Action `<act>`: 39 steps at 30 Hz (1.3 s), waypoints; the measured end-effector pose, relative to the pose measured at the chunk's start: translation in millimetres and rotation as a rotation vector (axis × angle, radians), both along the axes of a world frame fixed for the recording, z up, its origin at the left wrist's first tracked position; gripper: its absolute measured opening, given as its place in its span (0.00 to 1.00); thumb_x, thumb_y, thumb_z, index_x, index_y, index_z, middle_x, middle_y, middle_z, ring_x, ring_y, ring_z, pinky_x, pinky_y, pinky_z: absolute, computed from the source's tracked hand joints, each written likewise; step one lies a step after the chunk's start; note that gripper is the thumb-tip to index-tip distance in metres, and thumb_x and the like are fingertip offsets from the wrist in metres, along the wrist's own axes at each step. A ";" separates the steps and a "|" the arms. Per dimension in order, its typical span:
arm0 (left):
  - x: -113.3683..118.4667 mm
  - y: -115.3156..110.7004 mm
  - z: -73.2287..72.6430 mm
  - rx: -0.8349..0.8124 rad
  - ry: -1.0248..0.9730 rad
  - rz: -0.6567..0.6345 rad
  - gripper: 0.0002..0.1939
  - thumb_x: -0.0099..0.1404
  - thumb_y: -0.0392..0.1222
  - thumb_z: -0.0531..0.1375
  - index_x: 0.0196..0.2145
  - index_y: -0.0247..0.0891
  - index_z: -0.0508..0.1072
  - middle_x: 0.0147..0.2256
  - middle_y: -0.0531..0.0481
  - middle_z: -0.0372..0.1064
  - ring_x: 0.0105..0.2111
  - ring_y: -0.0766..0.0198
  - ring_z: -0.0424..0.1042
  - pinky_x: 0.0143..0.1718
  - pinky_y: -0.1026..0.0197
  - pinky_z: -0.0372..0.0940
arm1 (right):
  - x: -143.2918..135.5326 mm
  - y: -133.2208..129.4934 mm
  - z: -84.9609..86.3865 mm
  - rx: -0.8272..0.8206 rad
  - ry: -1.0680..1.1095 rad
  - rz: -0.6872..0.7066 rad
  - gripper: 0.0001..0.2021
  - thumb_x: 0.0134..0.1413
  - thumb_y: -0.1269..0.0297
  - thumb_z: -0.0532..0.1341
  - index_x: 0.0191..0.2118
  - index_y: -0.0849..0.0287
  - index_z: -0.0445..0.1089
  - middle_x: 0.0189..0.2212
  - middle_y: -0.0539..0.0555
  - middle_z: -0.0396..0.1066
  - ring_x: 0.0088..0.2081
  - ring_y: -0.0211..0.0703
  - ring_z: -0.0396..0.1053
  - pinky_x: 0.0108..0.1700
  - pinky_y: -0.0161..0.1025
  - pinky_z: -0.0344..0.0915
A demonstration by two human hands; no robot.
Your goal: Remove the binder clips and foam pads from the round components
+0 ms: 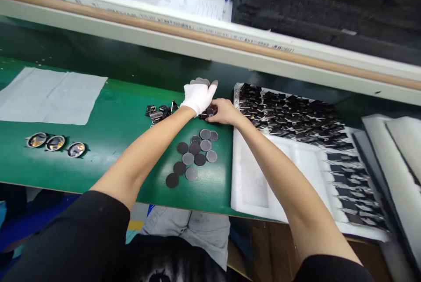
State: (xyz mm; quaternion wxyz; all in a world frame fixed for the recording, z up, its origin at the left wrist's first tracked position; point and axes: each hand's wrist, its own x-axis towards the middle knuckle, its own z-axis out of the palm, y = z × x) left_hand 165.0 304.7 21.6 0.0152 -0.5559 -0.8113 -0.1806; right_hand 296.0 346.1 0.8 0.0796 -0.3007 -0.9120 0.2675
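My left hand (199,95), in a white glove with grey fingertips, is over the back of the green table with its thumb apart from the fingers. It shows nothing held. Beside it my bare right hand (224,112) closes its thumb and fingers round a small black part (209,111), partly hidden by both hands. Left of my left wrist lies a cluster of small black and metal parts (159,113). Several dark and grey round discs (194,148) are spread on the table below my hands.
A white foam tray (251,176) at the right holds rows of black parts (292,113). Three round metal-rimmed pieces (55,142) and a white sheet (52,95) lie at left. A ledge (197,30) runs along the back; black foam (329,5) sits above it.
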 end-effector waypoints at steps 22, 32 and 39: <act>-61.4 -149.0 27.2 -0.334 0.572 -0.345 0.21 0.70 0.55 0.60 0.41 0.34 0.82 0.43 0.30 0.72 0.45 0.39 0.69 0.39 0.48 0.55 | 53.9 -108.6 21.9 -1.220 0.913 -0.579 0.27 0.29 0.54 0.82 0.29 0.55 0.66 0.26 0.45 0.71 0.28 0.36 0.68 0.26 0.32 0.63; -38.7 -156.3 25.2 0.067 -0.077 -0.258 0.23 0.76 0.53 0.47 0.27 0.42 0.71 0.29 0.47 0.71 0.33 0.57 0.68 0.37 0.55 0.60 | 57.6 -122.9 13.7 -1.346 0.981 -0.322 0.19 0.37 0.58 0.81 0.33 0.54 0.75 0.37 0.49 0.80 0.38 0.39 0.77 0.44 0.39 0.79; -3.3 -181.7 14.8 0.123 -0.507 -0.245 0.24 0.73 0.56 0.46 0.22 0.45 0.57 0.21 0.53 0.60 0.24 0.60 0.62 0.31 0.56 0.61 | 52.4 -146.6 12.8 -1.275 0.902 -0.226 0.19 0.33 0.63 0.82 0.34 0.56 0.79 0.35 0.49 0.77 0.33 0.39 0.76 0.35 0.38 0.79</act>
